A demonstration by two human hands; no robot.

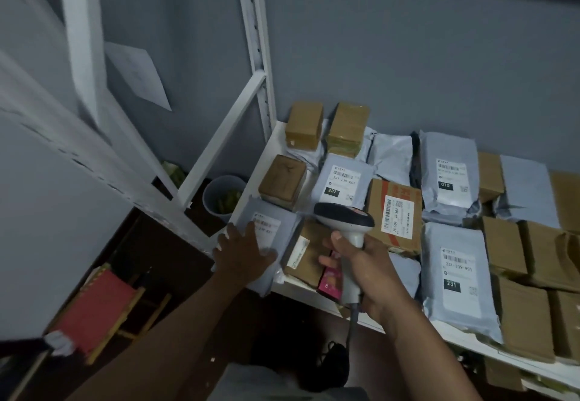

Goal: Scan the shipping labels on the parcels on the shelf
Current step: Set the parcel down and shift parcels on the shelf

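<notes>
— Where did we have our hands?

— Our left hand point(243, 251) lay flat, fingers straight and spread, pressing on the grey plastic mailer bag point(266, 237) at the front left corner of the white metal shelf point(266, 156). Its white shipping label point(266, 228) faced up, partly under our fingertips.

— And the other?

— Our right hand point(365, 270) was wrapped round the handle of the grey-and-black handheld barcode scanner point(345, 221), its head out over the parcels, just right of that mailer. A pink flat packet point(329, 281) showed behind our fingers; we could not tell whether we held it too.

— What else lay there?

— A brown cardboard box with a red print and a white label point(395, 212) sat just right of the scanner head, and a grey bag marked 231 point(343, 182) behind it. Below the shelf stood a grey plastic bin point(222, 193).
</notes>
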